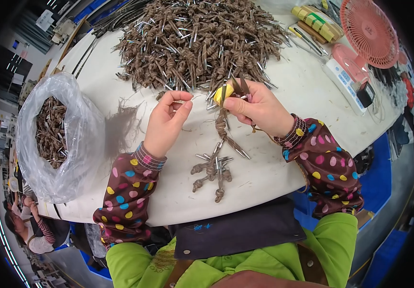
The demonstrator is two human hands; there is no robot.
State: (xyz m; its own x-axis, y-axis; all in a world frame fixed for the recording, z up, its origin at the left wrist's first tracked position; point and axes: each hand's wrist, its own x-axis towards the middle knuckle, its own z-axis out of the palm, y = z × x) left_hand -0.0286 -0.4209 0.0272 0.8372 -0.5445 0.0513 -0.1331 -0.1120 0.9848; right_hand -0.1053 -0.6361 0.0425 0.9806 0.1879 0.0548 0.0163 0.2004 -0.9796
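My right hand (259, 108) grips a knotted brown cord (222, 124) with metal tips, which hangs down from its fingers. In the same hand are thread snips (240, 88), their dark blades pointing up, and a piece of yellow wrapping (222, 94) sits at the fingertips. To the left, my left hand (167, 120) is closed in a pinch, apart from the cord; whatever its thumb and forefinger hold is too small to make out. Below the hanging cord lies a small cluster of knotted cords (211, 170) with metal tips on the white tabletop (178, 201).
A big heap of knotted cords (197, 43) covers the far table. At left stands a clear plastic bag (84, 125) of similar cords. A pink fan (369, 31), a white power strip (345, 85) and a yellow-wrapped bundle (317, 23) lie far right. Another person (34, 230) sits at far left.
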